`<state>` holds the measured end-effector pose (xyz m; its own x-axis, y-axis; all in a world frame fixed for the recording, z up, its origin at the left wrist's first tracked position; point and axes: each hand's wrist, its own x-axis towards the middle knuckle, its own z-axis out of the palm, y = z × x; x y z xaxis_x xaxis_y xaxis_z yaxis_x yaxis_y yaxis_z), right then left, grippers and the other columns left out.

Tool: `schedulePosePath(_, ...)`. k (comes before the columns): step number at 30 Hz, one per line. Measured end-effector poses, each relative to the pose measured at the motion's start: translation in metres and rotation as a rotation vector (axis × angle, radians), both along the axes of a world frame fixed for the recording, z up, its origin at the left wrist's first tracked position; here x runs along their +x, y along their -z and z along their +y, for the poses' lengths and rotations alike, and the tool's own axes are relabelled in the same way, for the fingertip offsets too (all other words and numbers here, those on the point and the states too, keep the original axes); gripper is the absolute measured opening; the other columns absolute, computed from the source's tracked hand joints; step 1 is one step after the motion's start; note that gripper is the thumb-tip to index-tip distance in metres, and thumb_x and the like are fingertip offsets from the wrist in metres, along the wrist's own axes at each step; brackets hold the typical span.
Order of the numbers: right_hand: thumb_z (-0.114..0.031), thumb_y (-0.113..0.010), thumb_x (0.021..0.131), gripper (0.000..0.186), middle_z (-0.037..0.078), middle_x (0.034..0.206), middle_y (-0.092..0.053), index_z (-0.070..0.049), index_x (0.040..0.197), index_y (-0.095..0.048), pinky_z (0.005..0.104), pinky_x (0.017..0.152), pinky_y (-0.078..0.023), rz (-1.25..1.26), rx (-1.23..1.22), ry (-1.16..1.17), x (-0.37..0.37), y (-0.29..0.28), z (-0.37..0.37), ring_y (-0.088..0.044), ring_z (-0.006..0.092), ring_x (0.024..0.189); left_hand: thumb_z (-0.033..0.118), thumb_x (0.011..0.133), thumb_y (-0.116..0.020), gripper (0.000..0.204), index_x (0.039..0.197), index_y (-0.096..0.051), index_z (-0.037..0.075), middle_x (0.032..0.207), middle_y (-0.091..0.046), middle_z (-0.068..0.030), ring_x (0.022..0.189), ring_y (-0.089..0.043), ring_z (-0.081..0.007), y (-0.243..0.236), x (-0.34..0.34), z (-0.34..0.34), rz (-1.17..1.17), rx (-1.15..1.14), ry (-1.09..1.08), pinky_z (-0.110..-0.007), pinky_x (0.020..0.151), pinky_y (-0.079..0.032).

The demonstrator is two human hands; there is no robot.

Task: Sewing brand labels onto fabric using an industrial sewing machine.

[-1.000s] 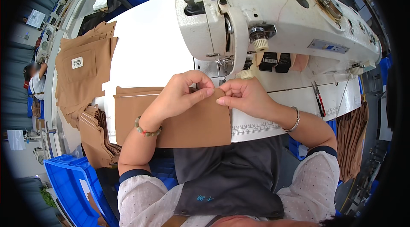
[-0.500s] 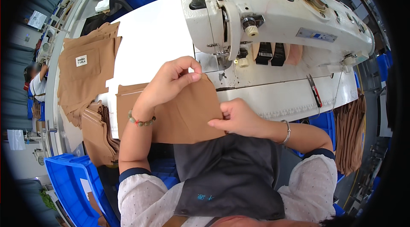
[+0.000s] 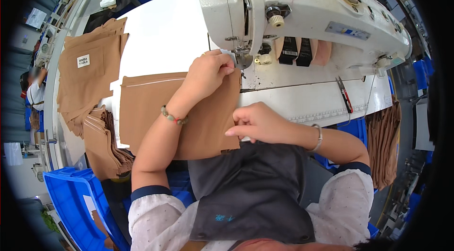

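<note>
A brown fabric panel [image 3: 156, 109], with a pale line along its upper edge, lies on the white sewing table. My left hand [image 3: 209, 73] pinches the panel's upper right corner just below the presser foot [image 3: 241, 59] of the white sewing machine [image 3: 307, 10]. My right hand [image 3: 248, 123] is lower, closed at the panel's right edge with thumb and bent fingers. Stacks of cut brown pieces [image 3: 87, 81] lie at the left, one bearing a white label. Thread snips [image 3: 344, 95] with red and black handles rest right of the needle area.
Blue plastic bins [image 3: 71, 203] stand at lower left and behind the table [image 3: 146, 14]. Dark packets [image 3: 295, 50] sit under the machine arm. Brown pieces [image 3: 380, 147] hang beyond the table's right end. A co-worker [image 3: 35, 92] is at another station, far left.
Both hands started together at the panel's top; my right hand has moved down its right edge. My left hand has shifted up toward the needle, and the panel has moved up and leftward.
</note>
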<state>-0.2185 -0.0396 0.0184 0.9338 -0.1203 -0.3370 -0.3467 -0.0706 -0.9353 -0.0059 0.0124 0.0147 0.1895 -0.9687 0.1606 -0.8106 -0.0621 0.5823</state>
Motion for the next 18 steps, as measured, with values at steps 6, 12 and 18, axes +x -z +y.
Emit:
schedulePosePath(6, -0.015, -0.066, 0.08, 0.007, 0.001, 0.088, -0.069, -0.009, 0.082, -0.064, 0.026, 0.048, -0.044, -0.698, -1.432, 0.014, 0.006, 0.011, -0.057, -0.057, 0.0102, 0.063, 0.008, 0.094, -0.068, 0.009, 0.095, -0.069, -0.001, 0.082, -0.063, -0.0053, 0.074, -0.055, -0.0151, -0.009, 0.011, 0.0, 0.285, 0.176, 0.017, -0.031, 0.073, -0.048)
schedulePosePath(12, -0.012, -0.067, 0.074, 0.025, 0.004, 0.1, -0.069, -0.006, 0.098, -0.069, 0.0256, 0.055, -0.049, -0.893, -1.781, -0.086, 0.026, 0.019, -0.061, -0.062, 0.0123, 0.068, 0.008, 0.09, -0.068, 0.006, 0.09, -0.069, 0.003, 0.079, -0.064, -0.0097, 0.075, -0.06, -0.0183, -0.011, 0.009, -0.005, 0.448, 0.214, -0.045, -0.032, 0.071, -0.048)
schedulePosePath(18, -0.012, -0.065, 0.073, 0.019, 0.012, 0.1, -0.07, -0.001, 0.089, -0.066, 0.0265, 0.051, -0.048, -0.874, -1.547, -0.023, 0.035, 0.031, -0.06, -0.06, 0.0141, 0.061, 0.016, 0.084, -0.066, 0.009, 0.08, -0.071, 0.009, 0.082, -0.068, -0.0076, 0.087, -0.065, -0.0295, -0.008, -0.006, -0.004, 0.01, 0.104, -0.11, -0.043, 0.08, -0.046)
